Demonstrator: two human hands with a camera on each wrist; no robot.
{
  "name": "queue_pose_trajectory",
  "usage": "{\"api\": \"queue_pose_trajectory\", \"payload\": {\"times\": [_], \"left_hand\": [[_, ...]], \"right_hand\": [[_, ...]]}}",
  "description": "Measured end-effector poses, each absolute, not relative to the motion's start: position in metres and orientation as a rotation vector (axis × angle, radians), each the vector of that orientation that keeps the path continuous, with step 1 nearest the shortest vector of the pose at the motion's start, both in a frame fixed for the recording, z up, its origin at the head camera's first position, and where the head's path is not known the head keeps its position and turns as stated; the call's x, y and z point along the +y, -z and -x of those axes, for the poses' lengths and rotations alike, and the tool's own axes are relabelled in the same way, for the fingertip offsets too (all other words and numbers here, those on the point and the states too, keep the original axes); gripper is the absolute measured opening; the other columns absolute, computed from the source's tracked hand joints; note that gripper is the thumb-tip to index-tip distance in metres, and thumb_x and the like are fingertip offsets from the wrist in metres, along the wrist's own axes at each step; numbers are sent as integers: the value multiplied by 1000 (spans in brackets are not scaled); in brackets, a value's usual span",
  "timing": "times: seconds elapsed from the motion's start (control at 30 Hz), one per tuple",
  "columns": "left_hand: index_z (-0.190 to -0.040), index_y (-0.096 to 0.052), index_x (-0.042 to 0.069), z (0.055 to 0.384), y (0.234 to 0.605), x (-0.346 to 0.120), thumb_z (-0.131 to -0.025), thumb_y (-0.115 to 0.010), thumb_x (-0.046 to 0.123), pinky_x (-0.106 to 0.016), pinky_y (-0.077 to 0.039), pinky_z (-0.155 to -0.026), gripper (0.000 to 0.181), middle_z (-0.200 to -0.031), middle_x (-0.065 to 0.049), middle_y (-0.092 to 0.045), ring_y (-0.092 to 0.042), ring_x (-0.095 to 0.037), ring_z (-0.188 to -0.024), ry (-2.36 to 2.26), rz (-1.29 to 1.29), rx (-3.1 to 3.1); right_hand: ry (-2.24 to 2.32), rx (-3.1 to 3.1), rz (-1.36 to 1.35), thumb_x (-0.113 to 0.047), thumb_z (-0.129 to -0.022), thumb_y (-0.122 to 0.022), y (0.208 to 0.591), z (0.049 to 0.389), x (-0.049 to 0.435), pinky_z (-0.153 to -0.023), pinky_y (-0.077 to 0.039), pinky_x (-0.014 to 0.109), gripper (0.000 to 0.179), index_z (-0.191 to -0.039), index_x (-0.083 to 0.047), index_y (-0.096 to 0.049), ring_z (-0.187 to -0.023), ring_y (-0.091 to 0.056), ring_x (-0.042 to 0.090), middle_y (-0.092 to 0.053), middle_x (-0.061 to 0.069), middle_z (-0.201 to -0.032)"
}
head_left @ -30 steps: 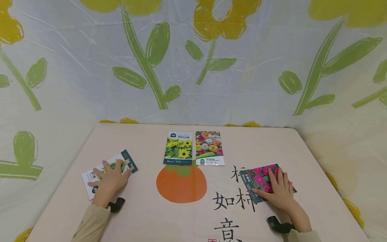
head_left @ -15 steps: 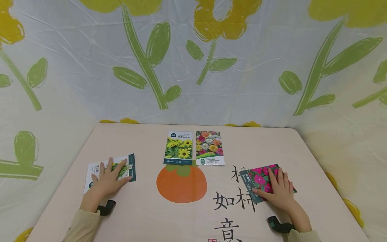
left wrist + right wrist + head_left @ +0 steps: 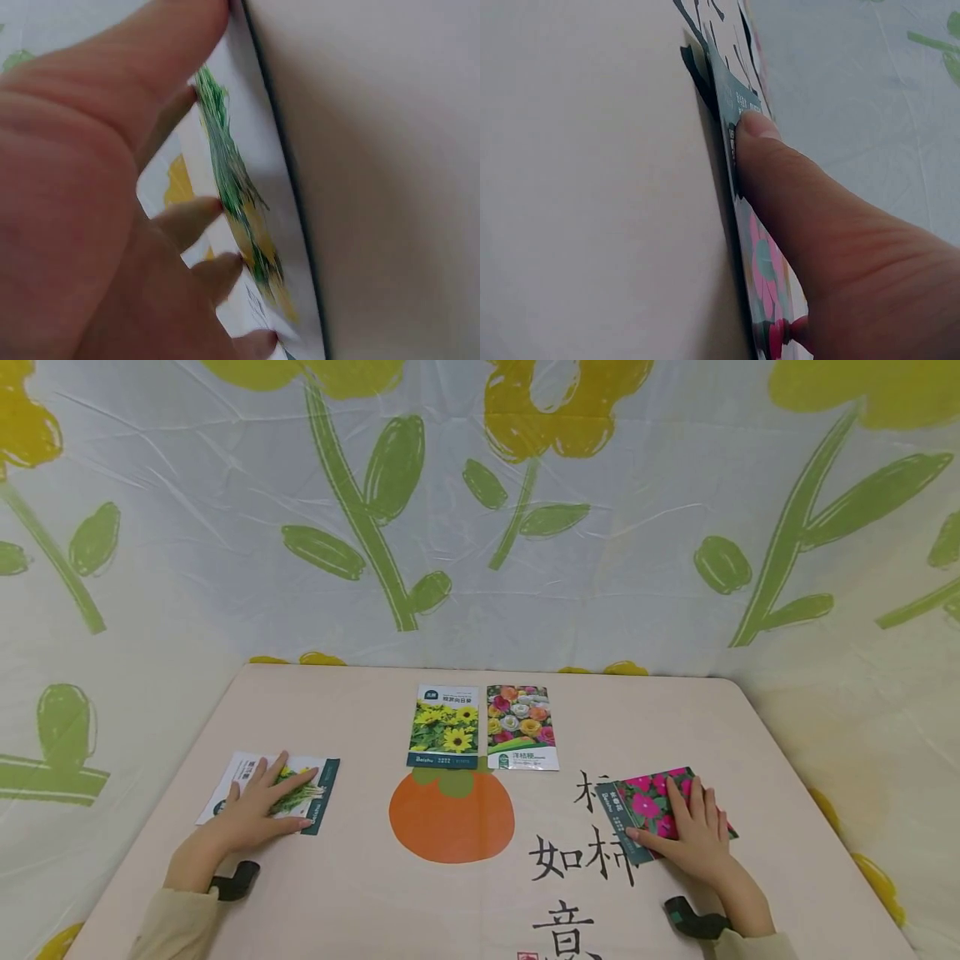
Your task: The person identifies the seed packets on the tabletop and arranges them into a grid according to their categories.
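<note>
At the left of the table my left hand (image 3: 251, 814) lies with spread fingers on a white seed packet (image 3: 243, 768) printed with a green leafy vegetable. The left wrist view shows the fingertips touching the face of this packet (image 3: 251, 217). On the right, my right hand (image 3: 701, 835) rests on a seed packet with pink flowers (image 3: 645, 802) and a dark green band, its fingers extended. In the right wrist view the thumb (image 3: 780, 172) lies on that band. Part of each packet is hidden under the hand.
Side by side at the table's back middle lie a yellow sunflower seed packet (image 3: 444, 727) and a multicoloured flower packet (image 3: 521, 727). The tablecloth (image 3: 360, 893) bears an orange persimmon print (image 3: 452, 818) and black characters. A flowered curtain (image 3: 600, 585) stands behind the table.
My left hand has turned the vegetable packet clockwise, and the hand and wrist have shifted left and toward me. The right hand and the other packets have stayed in place.
</note>
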State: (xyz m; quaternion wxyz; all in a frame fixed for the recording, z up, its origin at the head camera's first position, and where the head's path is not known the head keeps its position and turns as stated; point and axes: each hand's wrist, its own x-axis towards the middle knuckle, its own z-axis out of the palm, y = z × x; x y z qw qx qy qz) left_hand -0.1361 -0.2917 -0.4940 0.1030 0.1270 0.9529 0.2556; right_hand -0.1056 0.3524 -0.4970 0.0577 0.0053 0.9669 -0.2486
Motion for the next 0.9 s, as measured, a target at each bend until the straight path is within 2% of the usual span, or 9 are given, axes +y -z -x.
{"api": "queue_pose_trajectory", "payload": {"times": [0.13,0.27,0.5,0.67,0.9], "left_hand": [[-148,-49,21,134,490,-298,-82,-76,50,-83,2,-99,77,-161,-27,-14,0,-59,-143,-805,-448,2791],[-148,-48,14,131,485,-295,-84,-76,46,-84,-2,-98,77,-158,-33,-15,-1,-63,-140,-850,-415,2811],[-150,-29,-8,131,474,-266,-95,-56,58,-87,-19,-90,90,-147,-48,-16,-13,-75,-128,-719,28,2947],[-146,-16,-18,134,470,-247,-94,-48,66,-89,-15,-89,105,-139,-56,-7,-6,-81,-122,-592,276,2907],[-147,-5,-21,139,475,-237,-82,-48,82,-90,-8,-90,129,-137,-60,6,5,-83,-121,-530,448,2831]], "right_hand": [[756,2932,-12,-51,-77,-76,496,106,352,-107,16,71,115,-153,8,-14,-139,15,62,11,42,-154],[754,2933,-11,-52,-77,-76,495,105,351,-107,16,71,115,-153,8,-14,-139,15,61,11,41,-154],[737,2932,-24,-52,-78,-76,494,106,351,-108,15,71,114,-153,8,-14,-139,14,61,11,41,-154],[767,2936,-21,-53,-77,-75,497,106,354,-107,16,71,115,-153,7,-13,-139,15,60,12,40,-154],[793,3010,38,-55,-79,-74,517,107,362,-106,22,68,115,-155,4,-11,-140,17,59,11,39,-155]]}}
